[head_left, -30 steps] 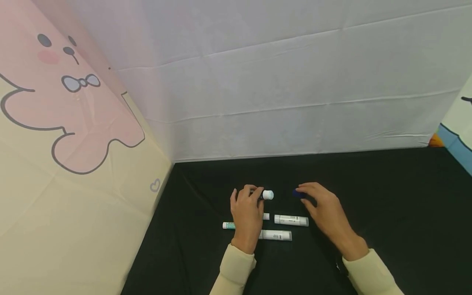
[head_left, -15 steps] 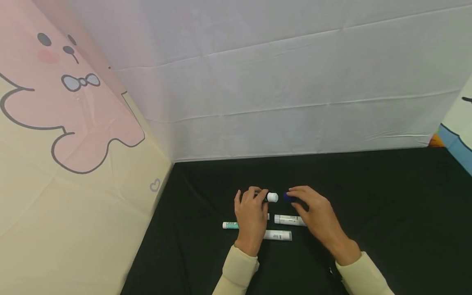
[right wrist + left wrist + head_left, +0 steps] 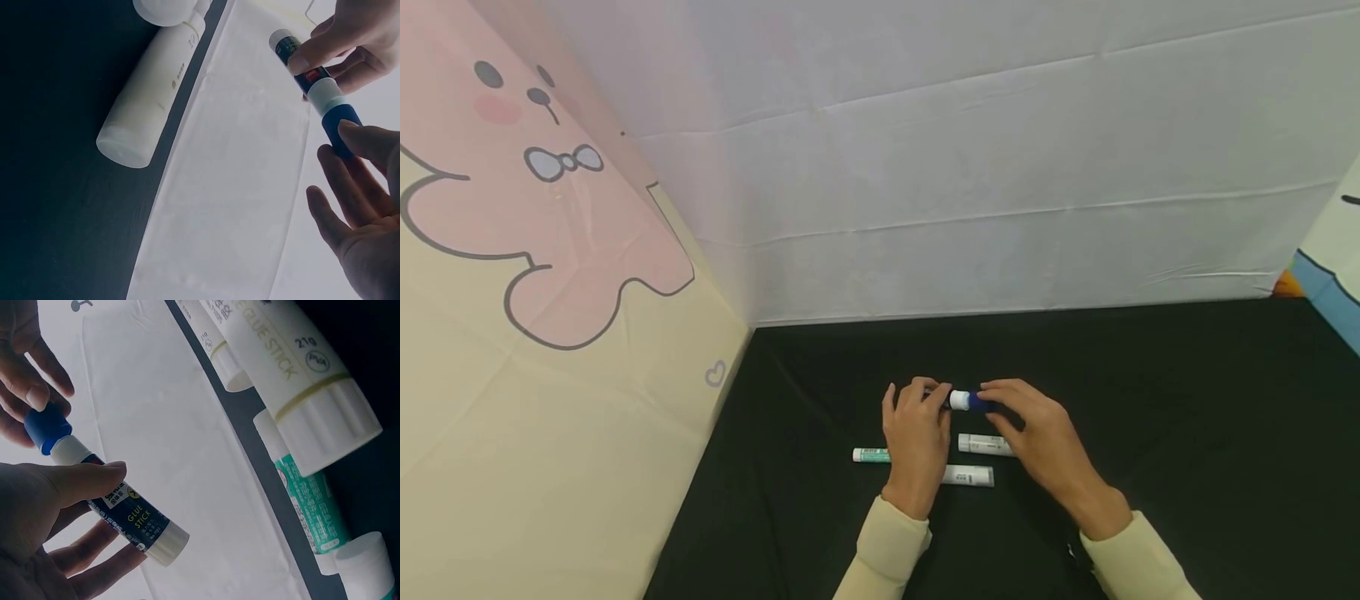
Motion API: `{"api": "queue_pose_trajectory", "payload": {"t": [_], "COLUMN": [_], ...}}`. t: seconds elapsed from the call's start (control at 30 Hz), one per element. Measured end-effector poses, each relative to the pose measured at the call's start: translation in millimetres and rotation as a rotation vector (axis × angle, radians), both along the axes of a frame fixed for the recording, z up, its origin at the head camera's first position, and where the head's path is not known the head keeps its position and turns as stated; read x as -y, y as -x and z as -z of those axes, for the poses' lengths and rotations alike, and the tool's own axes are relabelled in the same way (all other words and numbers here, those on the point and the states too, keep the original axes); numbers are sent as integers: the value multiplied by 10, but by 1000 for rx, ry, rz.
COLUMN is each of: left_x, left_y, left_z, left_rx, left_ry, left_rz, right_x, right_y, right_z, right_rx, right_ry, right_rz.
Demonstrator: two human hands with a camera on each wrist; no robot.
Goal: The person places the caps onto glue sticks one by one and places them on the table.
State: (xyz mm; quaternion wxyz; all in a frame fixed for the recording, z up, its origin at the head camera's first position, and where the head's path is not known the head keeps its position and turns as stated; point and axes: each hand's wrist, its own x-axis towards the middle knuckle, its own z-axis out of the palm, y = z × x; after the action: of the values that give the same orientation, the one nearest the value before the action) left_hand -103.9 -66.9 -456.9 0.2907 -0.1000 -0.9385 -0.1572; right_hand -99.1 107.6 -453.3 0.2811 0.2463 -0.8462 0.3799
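My left hand (image 3: pixel 917 442) grips a dark navy glue stick (image 3: pixel 134 515) by its labelled barrel, thumb on one side and fingers on the other. In the left wrist view its white collar points toward a blue cap (image 3: pixel 48 429). That cap is pinched between the thumb and fingers of my right hand (image 3: pixel 1047 432). Cap and white collar meet end to end in the right wrist view, with much of the collar still showing. How far the cap sits over the tip cannot be seen.
Two white glue sticks (image 3: pixel 987 445) (image 3: pixel 968 476) lie on the black tabletop (image 3: pixel 1187 433) below the hands. A green-and-white glue stick (image 3: pixel 871 456) lies left of them, partly behind my left hand. A pale cloth wall (image 3: pixel 1000 250) rises at the back.
My right hand has moved left with the blue cap, closing the gap to the glue stick's white end. The left hand has shifted slightly right with the glue stick.
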Motion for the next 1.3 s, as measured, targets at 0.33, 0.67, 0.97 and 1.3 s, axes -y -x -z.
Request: {"api": "queue_pose_trajectory", "payload": {"t": [0.33, 0.67, 0.97, 1.3], "left_x": [-42, -56, -85, -72], "left_y": [-27, -57, -95, -93], "left_z": [-2, 14, -5, 0], "left_rx": [-17, -42, -38, -36], "left_ry": [14, 50, 67, 81], "left_rz": [10, 30, 80, 124], "right_x": [0, -10, -27, -55], "right_y": [-16, -23, -26, -23], "right_z": [18, 37, 53, 60], "right_rx": [2, 22, 11, -3], "right_ry": [-8, -13, -21, 6], "right_rz": [-6, -41, -43, -42]}}
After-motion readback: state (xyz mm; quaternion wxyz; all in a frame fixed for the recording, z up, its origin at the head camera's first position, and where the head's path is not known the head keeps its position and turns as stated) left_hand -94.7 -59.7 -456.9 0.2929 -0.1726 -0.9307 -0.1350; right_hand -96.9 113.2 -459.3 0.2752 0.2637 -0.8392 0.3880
